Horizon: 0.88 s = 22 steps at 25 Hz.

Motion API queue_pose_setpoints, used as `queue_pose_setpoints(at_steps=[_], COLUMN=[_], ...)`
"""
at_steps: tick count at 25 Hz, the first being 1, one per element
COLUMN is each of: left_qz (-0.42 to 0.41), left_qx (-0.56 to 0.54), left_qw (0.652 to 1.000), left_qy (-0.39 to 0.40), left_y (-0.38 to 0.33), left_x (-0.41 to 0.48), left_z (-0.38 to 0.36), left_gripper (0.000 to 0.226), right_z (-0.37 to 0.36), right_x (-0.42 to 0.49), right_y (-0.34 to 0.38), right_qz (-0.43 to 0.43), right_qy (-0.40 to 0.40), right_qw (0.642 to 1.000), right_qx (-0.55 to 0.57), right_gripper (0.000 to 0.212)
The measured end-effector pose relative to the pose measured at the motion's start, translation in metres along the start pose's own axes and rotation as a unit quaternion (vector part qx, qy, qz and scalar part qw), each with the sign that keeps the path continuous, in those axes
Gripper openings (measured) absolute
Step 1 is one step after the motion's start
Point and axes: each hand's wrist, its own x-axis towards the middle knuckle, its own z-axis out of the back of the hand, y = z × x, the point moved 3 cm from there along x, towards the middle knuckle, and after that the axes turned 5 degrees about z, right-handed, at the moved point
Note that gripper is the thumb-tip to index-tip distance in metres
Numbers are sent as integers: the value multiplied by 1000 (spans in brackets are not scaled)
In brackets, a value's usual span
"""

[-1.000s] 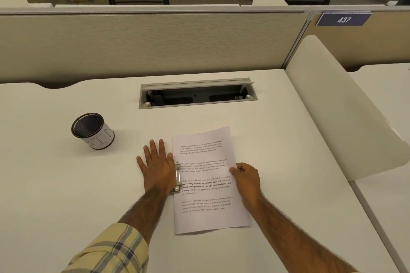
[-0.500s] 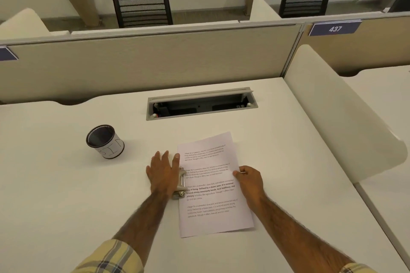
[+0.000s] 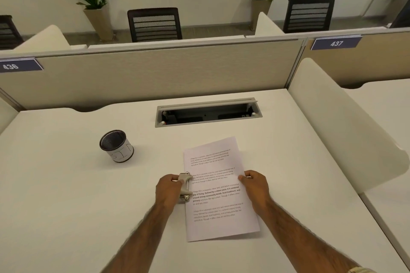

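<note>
My left hand [image 3: 168, 189] grips the beige metal hole punch [image 3: 185, 178], my right hand [image 3: 255, 186] pinches the white printed sheet [image 3: 221, 224]; next, I reckon, a firm press.

Left hand [image 3: 169, 188] gripping hole punch [image 3: 186, 186] on printed sheet [image 3: 219, 188], right hand [image 3: 255, 185] pinching sheet's edge, white desk [image 3: 66, 195]

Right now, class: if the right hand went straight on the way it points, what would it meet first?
The paper, whose right edge the right hand pinches. Past the sheet, probably the punch in the left hand, though the line is unclear.
</note>
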Motion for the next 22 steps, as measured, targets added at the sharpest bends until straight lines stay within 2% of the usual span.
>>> queue_pose_setpoints(at_steps=[4,14,22], left_qz=[-9,7,25], left_qx=[-47,-56,-66], left_qw=[999,995,994], left_qy=[10,-81,-82], left_y=[1,44,66], left_x=[4,35,45], left_z=[17,125,139], left_gripper=[7,15,18], right_z=[9,57,71], right_x=[1,9,5], right_y=[7,19,21], right_qz=[8,10,12], right_qy=[8,-16,-31], right_qw=[1000,999,999], right_qx=[-3,29,27], right_gripper=[10,7,7])
